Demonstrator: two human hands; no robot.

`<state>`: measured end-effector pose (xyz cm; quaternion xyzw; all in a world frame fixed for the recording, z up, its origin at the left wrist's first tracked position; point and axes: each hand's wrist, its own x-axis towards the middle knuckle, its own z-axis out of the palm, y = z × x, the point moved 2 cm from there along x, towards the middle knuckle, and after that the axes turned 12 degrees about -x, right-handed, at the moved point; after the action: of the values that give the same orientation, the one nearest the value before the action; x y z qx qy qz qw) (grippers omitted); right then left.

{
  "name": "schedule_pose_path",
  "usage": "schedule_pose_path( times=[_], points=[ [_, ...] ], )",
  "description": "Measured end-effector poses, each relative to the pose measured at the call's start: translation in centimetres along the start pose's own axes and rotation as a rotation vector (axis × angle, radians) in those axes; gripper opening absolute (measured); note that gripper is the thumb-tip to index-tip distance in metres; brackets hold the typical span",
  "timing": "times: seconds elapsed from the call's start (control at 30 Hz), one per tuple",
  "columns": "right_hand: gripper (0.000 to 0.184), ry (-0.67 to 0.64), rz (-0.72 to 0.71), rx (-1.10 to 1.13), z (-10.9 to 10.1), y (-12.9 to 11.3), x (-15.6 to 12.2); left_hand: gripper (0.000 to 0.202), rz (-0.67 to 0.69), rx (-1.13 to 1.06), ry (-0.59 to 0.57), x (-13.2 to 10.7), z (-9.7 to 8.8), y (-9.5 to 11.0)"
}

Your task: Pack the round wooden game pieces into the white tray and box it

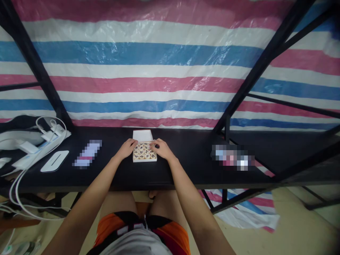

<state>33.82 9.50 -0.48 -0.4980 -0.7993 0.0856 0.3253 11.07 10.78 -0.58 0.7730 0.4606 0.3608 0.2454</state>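
A white box (145,160) stands on the black table with its lid (142,135) flipped back at the far side. Rows of round, cream Chinese chess pieces (142,152) with dark characters fill it. Bent around the box's left rim near the back corner are the fingers of my left hand (127,148). My right hand (163,149) reaches in over the back right corner, thumb and fingers closed at a chess piece there. That piece is mostly hidden by the fingertips.
On the left of the black table (191,156) lie a white power strip (42,147) with cables, a flat white device (55,161) and a blurred-out phone-like object (87,154). A blurred-out item (233,157) sits right. Black metal posts (245,78) and striped plastic sheeting (148,56) stand behind.
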Motion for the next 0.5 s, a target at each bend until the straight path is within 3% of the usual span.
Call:
schedule_pose_path(
  times=[0.5],
  points=[
    [0.013, -0.083, -0.02, 0.13, -0.13, -0.52, -0.18, 0.042, -0.002, -0.019, 0.006, -0.07, 0.09, -0.1]
  ],
)
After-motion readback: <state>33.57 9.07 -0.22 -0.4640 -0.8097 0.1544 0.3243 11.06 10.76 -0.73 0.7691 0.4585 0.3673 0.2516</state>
